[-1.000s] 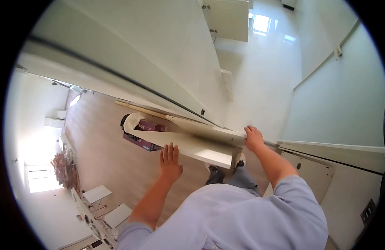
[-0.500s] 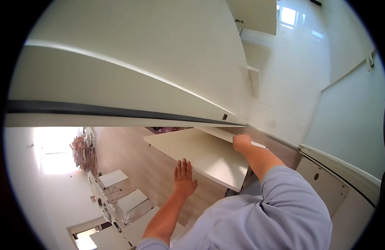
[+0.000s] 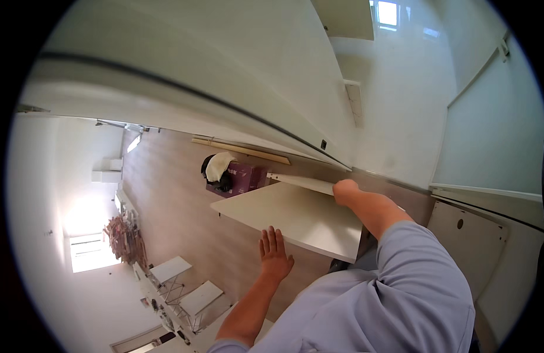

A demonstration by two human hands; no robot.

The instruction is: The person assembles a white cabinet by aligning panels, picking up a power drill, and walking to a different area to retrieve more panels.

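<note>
A flat white board [image 3: 284, 215] lies across in front of my body. Beyond it runs a narrow white board [image 3: 301, 183], which looks set on edge. My right hand [image 3: 345, 192] is closed over the near end of that narrow board; its fingertips are hidden. My left hand [image 3: 276, 257] is open, its fingers stretched out along the left edge of the flat board. Whether the left fingertips touch that edge or only hover beside it, I cannot tell.
A large white panel [image 3: 225, 88] with a dark edge strip fills the upper left. Past the boards sits a purple box [image 3: 246, 176] with black and cream cloth on it. White folding tables [image 3: 171, 269] stand lower left. A white panel with holes [image 3: 469, 238] is at right.
My view has shifted, and the large panel now covers less of the room. The purple box with cloth has come into sight. Both hands keep nearly the same places at the boards.
</note>
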